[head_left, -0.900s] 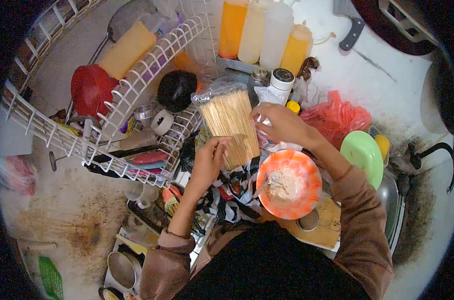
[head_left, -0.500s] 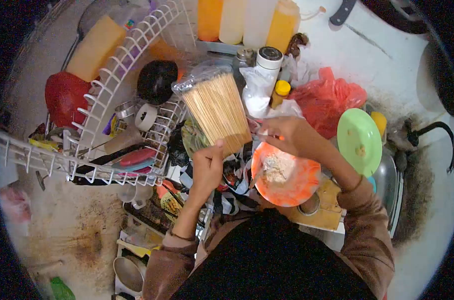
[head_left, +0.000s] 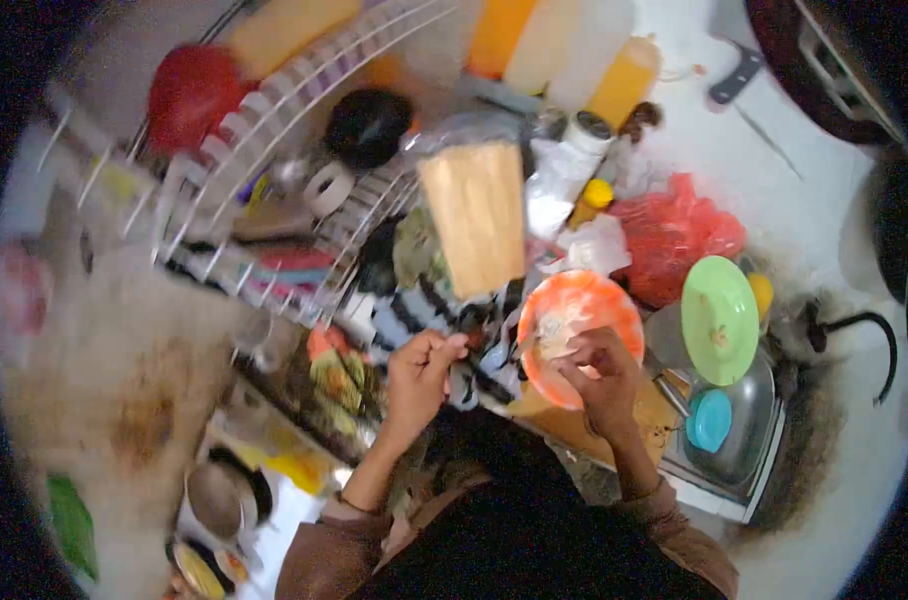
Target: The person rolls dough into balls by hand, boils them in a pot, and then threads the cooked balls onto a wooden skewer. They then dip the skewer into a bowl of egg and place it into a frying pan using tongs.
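Two half-curled hands (head_left: 420, 380), any grip unclear, orange bowl (head_left: 619, 315) beneath the right (head_left: 606, 385), skewer pack (head_left: 474, 215) beyond.

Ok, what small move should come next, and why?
I'd probably ease the right hand down to the rim of the orange bowl to steady it: that hand is over the bowl, while the bundle of sticks lies apart from it and the left hand. Blur hides whether either holds anything.
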Action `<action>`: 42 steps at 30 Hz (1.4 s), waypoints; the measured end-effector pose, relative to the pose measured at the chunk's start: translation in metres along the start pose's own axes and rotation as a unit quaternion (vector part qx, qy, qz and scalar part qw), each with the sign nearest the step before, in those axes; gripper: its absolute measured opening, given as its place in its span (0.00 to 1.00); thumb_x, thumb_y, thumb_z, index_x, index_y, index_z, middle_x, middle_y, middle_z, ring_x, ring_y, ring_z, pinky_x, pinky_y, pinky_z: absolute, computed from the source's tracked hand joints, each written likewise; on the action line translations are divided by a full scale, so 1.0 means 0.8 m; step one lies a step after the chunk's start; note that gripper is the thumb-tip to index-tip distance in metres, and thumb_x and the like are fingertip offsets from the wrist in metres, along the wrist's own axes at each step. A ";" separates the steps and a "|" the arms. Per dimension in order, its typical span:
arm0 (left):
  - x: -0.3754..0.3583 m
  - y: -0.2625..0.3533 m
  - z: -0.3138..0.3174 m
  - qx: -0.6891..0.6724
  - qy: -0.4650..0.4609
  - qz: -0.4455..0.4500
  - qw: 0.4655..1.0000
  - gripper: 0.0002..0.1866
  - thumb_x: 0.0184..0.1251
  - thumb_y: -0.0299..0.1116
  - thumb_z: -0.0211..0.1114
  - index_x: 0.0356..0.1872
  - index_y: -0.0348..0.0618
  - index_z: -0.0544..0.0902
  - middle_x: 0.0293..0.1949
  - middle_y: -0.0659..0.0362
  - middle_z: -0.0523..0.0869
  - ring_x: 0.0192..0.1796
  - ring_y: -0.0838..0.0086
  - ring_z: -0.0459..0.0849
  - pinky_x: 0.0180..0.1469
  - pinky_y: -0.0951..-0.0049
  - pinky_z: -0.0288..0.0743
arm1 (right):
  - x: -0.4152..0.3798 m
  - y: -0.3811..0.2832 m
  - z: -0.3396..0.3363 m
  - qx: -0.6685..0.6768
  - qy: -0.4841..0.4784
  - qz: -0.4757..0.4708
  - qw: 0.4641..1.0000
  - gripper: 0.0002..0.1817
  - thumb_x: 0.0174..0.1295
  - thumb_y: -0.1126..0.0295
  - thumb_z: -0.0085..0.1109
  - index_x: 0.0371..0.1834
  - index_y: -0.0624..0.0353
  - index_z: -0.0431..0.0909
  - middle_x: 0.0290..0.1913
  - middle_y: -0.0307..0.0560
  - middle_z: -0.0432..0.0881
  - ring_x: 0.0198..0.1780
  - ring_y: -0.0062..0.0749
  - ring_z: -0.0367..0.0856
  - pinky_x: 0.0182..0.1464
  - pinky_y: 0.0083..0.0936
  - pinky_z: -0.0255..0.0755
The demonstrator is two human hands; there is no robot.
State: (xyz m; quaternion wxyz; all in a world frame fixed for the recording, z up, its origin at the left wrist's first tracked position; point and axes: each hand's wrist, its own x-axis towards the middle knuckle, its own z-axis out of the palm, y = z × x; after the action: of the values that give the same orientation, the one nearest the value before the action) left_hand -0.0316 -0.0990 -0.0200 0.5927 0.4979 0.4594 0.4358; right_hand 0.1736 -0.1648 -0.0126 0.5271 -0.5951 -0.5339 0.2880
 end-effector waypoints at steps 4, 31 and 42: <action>-0.078 -0.024 -0.011 -0.025 0.107 0.101 0.989 0.22 0.65 0.38 0.54 0.11 0.40 0.68 0.12 0.69 0.66 0.17 0.87 0.61 0.19 0.83 0.54 | -0.061 -0.001 0.045 0.072 -0.131 -0.129 0.980 0.09 0.53 0.78 0.57 0.37 0.64 0.70 0.33 0.42 0.72 0.30 0.18 0.71 0.35 0.16 0.70; -0.470 -0.340 -0.310 0.446 0.495 -0.288 0.688 0.22 0.54 0.54 0.57 0.26 0.43 0.82 0.25 0.51 0.81 0.30 0.58 0.80 0.33 0.62 0.72 | -0.339 0.126 0.498 -0.255 -0.633 -0.089 0.725 0.29 0.51 0.63 0.55 0.51 0.73 0.58 0.39 0.69 0.75 0.45 0.59 0.74 0.47 0.42 0.68; -0.457 -0.330 -0.382 0.488 0.346 -0.394 0.698 0.18 0.49 0.49 0.63 0.22 0.44 0.82 0.26 0.54 0.83 0.33 0.65 0.82 0.38 0.66 0.72 | -0.363 0.151 0.544 -0.285 -0.577 -0.057 0.764 0.36 0.47 0.68 0.58 0.58 0.68 0.52 0.50 0.67 0.69 0.50 0.57 0.71 0.52 0.37 0.65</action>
State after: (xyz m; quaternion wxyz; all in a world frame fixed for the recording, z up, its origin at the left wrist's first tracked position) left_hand -0.3871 -0.4300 -0.2661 0.1832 0.3055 0.9342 0.0184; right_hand -0.2569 -0.2828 -0.3106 -0.0585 -0.4079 -0.8276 0.3812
